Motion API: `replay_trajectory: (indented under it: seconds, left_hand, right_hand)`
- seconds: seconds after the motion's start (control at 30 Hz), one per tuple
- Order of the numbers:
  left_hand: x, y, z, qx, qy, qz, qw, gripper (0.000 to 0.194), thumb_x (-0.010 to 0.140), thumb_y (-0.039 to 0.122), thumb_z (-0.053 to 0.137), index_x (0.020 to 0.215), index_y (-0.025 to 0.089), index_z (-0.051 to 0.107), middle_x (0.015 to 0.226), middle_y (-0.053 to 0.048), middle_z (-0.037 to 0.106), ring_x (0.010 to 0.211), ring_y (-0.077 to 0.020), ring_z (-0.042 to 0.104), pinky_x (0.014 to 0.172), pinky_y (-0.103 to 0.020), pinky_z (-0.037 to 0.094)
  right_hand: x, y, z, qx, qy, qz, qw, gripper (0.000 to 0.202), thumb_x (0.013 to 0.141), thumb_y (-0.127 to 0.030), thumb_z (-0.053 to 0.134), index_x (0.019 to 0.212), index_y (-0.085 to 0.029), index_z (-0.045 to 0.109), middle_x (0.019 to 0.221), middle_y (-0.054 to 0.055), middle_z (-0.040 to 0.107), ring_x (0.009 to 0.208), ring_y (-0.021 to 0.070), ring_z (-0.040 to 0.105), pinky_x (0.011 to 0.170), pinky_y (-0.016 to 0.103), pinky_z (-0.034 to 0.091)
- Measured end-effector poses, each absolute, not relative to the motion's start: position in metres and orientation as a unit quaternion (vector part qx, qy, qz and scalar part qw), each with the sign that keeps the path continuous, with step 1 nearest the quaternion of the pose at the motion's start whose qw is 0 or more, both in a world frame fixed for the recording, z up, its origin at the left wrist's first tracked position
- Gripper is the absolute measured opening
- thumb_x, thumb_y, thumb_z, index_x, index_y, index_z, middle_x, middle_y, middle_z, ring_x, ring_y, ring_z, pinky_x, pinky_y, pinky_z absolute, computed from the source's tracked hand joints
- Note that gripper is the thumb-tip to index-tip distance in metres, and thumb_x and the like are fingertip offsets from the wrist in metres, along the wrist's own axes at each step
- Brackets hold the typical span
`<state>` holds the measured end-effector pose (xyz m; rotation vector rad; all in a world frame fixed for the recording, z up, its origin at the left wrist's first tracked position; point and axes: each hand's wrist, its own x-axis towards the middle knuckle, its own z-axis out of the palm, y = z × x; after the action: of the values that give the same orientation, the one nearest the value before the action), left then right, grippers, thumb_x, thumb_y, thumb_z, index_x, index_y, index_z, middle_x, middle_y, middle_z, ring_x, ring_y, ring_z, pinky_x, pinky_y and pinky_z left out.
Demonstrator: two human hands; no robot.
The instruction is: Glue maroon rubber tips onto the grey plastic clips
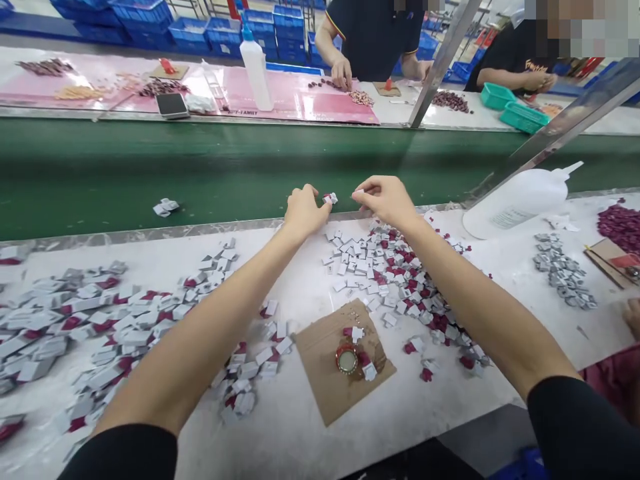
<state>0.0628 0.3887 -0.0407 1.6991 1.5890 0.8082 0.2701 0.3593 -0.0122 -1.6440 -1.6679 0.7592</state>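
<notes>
Both forearms reach forward over the bench, wrists bent inward, hands apart at the near edge of the green belt. The left hand is palm down, fingers curled, its thumb pointing at the right hand, whose thumb and forefinger are pinched on one small pale bit.

One grey-and-maroon piece lies between the hands, right by the left thumb tip; whether the left fingers grip it, I cannot tell.

Below the hands, between the forearms, is one card bearing one cap and two more pieces. Two heaps, one left and one right of the card, hold too many pieces to count. One pale clump sits on the belt, left of the hands. Two white bottles show: one near, one far.
</notes>
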Motion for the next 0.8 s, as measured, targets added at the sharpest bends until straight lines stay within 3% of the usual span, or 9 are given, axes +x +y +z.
replay_trajectory:
  seconds: [0.1,0.2,0.3,0.47,0.63,0.8]
  left_hand:
    - [0.048,0.344,-0.026,0.725,0.488,0.326,0.360,0.035,0.085,0.021,0.080,0.119,0.021,0.071,0.132,-0.016,0.073,0.123,-0.0342,0.067,0.106,-0.049,0.054]
    - [0.047,0.293,-0.008,0.715,0.336,0.337,0.512,0.034,0.096,0.032,0.077,0.127,0.020,0.072,0.133,-0.013,0.077,0.118,-0.0279,0.072,0.102,-0.043,0.059]
    - [0.051,0.251,0.004,0.676,0.282,0.367,0.573,0.026,0.099,0.034,0.078,0.121,0.021,0.073,0.127,-0.010,0.081,0.115,-0.0253,0.076,0.102,-0.041,0.062]
    - [0.047,0.212,0.009,0.714,0.328,0.373,0.494,0.009,0.103,0.027,0.075,0.110,0.022,0.077,0.109,-0.006,0.084,0.101,-0.0219,0.078,0.097,-0.039,0.063]
    - [0.035,0.199,0.006,0.750,0.313,0.276,0.514,0.006,0.101,0.025,0.074,0.104,0.023,0.079,0.104,-0.006,0.085,0.093,-0.0221,0.078,0.087,-0.038,0.063]
    - [0.026,0.201,-0.004,0.750,0.337,0.201,0.532,0.011,0.102,0.033,0.074,0.105,0.024,0.079,0.104,-0.004,0.084,0.093,-0.0220,0.078,0.086,-0.037,0.062]
  right_hand:
    - [0.271,0.304,0.001,-0.528,-0.559,0.432,0.472,0.045,0.082,-0.063,0.096,0.095,-0.022,0.082,0.096,0.009,0.082,0.077,0.0239,0.078,0.058,0.036,0.064]
    - [0.260,0.249,0.004,-0.467,-0.499,0.497,0.534,0.043,0.078,-0.064,0.100,0.095,-0.027,0.084,0.086,0.001,0.078,0.068,0.0160,0.070,0.051,0.029,0.060]
    - [0.246,0.208,0.003,-0.440,-0.458,0.521,0.570,0.036,0.083,-0.058,0.099,0.096,-0.028,0.084,0.089,0.000,0.080,0.068,0.0149,0.071,0.056,0.030,0.064]
    - [0.245,0.160,0.005,-0.487,-0.491,0.455,0.561,0.018,0.097,-0.043,0.090,0.104,-0.027,0.086,0.092,0.003,0.082,0.074,0.0184,0.078,0.065,0.033,0.069]
    - [0.255,0.129,0.002,-0.492,-0.607,0.370,0.503,0.016,0.099,-0.028,0.087,0.114,-0.033,0.090,0.109,0.004,0.084,0.101,0.0226,0.081,0.087,0.038,0.072]
    - [0.255,0.106,-0.007,-0.530,-0.596,0.374,0.474,0.012,0.101,-0.028,0.083,0.111,-0.030,0.091,0.101,0.004,0.085,0.085,0.0227,0.084,0.075,0.038,0.074]
